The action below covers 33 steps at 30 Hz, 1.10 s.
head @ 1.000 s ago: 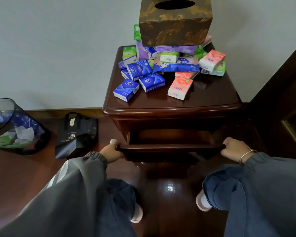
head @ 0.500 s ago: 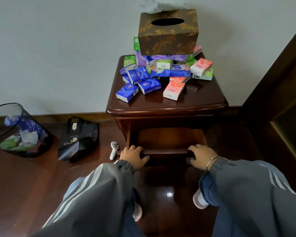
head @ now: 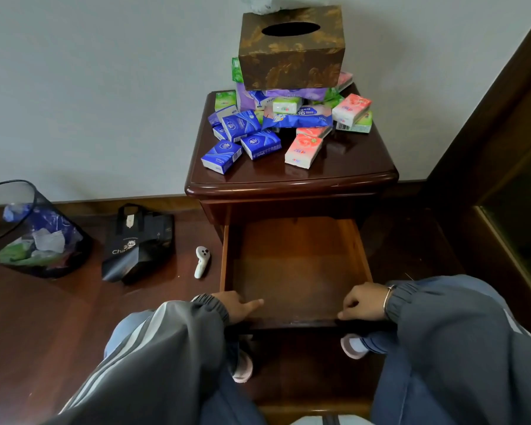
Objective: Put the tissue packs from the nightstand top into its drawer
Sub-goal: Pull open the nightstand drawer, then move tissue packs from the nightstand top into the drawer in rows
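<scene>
Several small tissue packs lie heaped on the dark wooden nightstand [head: 341,167]: blue packs [head: 222,156] at the front left, pink packs [head: 303,150] at the front right, green and purple ones behind. The drawer [head: 295,262] below the top is pulled far out and holds nothing. My left hand [head: 238,305] grips the left end of the drawer's front edge, thumb lying along the inside. On the right end, my right hand [head: 362,302] grips that same edge with curled fingers.
A brown patterned tissue box [head: 292,56] sits on top of the pack heap at the back. On the floor to the left are a mesh waste bin [head: 34,237], a black paper bag [head: 138,243] and a small white controller [head: 201,261]. Dark wooden furniture [head: 503,154] stands on the right.
The drawer has slid out from a narrow gap to almost fully out, both hands moving toward me with its front edge. The view has drawn back from the nightstand.
</scene>
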Available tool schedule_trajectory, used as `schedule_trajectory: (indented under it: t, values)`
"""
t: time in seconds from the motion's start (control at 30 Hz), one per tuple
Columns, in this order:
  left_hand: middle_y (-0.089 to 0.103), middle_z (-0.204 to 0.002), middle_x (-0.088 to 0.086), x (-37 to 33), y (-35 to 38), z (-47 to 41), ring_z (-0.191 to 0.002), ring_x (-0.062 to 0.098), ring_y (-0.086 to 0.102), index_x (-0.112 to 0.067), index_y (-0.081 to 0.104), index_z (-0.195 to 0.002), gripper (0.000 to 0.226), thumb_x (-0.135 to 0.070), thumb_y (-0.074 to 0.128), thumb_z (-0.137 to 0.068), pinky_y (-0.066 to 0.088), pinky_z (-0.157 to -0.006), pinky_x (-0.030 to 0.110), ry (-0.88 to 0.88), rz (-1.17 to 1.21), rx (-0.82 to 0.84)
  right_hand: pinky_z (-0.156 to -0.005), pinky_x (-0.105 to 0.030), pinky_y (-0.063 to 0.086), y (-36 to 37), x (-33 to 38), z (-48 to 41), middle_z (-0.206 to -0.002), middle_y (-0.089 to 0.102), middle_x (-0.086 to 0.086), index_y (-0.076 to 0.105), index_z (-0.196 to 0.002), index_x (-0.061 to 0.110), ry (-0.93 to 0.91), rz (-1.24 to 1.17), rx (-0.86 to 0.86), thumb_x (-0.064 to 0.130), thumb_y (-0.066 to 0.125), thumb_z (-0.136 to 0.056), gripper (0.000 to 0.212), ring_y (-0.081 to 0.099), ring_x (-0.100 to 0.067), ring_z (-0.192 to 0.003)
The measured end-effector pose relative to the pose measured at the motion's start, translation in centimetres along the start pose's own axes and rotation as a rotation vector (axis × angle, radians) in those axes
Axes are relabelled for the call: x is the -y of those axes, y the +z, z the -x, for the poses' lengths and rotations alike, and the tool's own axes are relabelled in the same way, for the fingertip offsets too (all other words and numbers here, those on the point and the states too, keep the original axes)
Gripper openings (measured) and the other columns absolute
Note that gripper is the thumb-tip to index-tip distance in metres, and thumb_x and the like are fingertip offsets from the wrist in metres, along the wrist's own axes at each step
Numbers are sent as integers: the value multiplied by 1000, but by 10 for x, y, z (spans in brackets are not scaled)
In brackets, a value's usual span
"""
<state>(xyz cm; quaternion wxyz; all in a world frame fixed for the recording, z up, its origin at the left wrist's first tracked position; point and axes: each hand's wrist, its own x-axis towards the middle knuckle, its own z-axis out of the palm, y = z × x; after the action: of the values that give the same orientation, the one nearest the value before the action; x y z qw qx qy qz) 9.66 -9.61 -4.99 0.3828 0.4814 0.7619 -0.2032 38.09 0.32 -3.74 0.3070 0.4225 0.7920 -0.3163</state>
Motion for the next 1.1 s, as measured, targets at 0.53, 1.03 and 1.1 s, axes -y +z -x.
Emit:
schedule_trajectory:
  t: [0.53,1.03,1.1]
  values:
    - [66,-114,0,-9,-62,15,-104,16,60,-22,61,-119,42,-53,46,-94,48,-95,34,234,268,-251,-98,-20,39,-47,7,28,-124,59,13,59,-120,29,-213,-156,-292,37,54,-92,30,53,-4,-116]
    - [43,-140,15,-1,-208,4,-129,30,42,-10,41,-139,60,-42,57,-91,35,-108,43,172,612,-1028,-93,-42,40,-188,71,-3,-132,51,-5,48,-132,17,-183,-54,-1223,32,59,-84,51,45,-27,-122]
    - [42,-142,15,-4,-215,-5,-131,31,42,-10,37,-142,65,-47,55,-91,35,-108,47,151,614,-946,-98,-42,39,-193,77,-17,-143,41,-4,38,-140,20,-176,14,-1197,39,59,-84,63,37,-25,-131]
